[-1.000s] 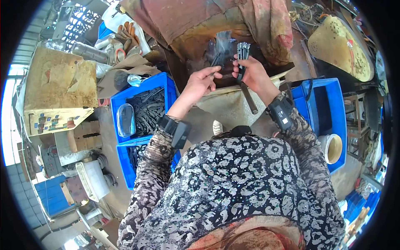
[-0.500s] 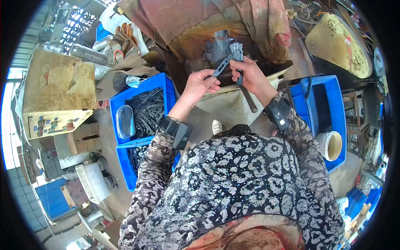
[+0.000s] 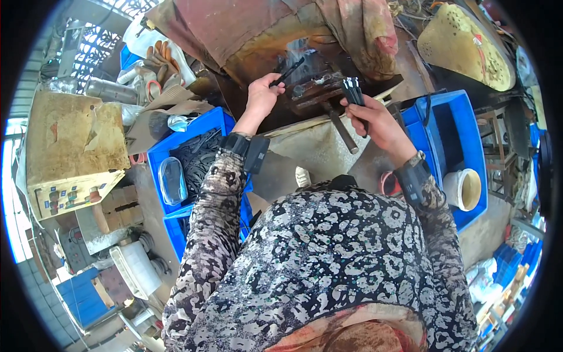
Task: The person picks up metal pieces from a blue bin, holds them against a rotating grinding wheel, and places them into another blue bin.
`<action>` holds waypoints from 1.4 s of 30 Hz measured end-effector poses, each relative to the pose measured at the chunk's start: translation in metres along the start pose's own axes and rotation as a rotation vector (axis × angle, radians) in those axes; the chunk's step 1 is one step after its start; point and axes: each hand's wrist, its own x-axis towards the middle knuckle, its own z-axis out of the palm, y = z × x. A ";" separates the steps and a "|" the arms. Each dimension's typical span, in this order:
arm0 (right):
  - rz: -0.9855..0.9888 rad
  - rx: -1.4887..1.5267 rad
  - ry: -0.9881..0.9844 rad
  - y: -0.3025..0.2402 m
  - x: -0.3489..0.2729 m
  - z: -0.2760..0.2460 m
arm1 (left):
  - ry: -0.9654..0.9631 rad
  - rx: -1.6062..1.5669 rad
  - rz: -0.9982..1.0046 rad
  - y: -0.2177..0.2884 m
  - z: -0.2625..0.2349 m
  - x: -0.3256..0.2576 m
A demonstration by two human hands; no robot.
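My left hand (image 3: 261, 98) pinches one end of a dark, slim metal piece (image 3: 287, 71), which points up and to the right over the wet work spot of the machine (image 3: 300, 58). My right hand (image 3: 378, 123) is closed around a bundle of similar dark metal pieces (image 3: 353, 92), their bright tips standing upright above the fingers. Between the hands, a round metal bar (image 3: 340, 129) sticks out toward me from the machine's dark ledge. What exact part the pieces are, I cannot tell.
At the left, a blue crate (image 3: 153, 170) holds many dark metal pieces and a clear plastic box (image 3: 172, 180). Another blue crate (image 3: 482, 176) at the right has a cream bucket (image 3: 462, 189) in it. A stained cloth (image 3: 264, 29) drapes over the machine; gloves (image 3: 161, 58) lie far left.
My hands have moved apart, the left up and leftward with one piece, the right rightward and down with the bundle. The single piece no longer meets the bundle.
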 end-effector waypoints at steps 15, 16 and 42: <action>-0.028 -0.234 0.361 0.002 0.003 -0.008 | -0.216 -0.550 -0.154 0.020 -0.006 -0.018; -0.028 -0.225 0.361 0.000 0.011 -0.006 | -0.212 -0.552 -0.152 0.027 -0.007 -0.024; -0.186 0.021 0.098 -0.030 0.081 0.052 | -0.163 -0.495 -0.089 0.082 -0.013 -0.077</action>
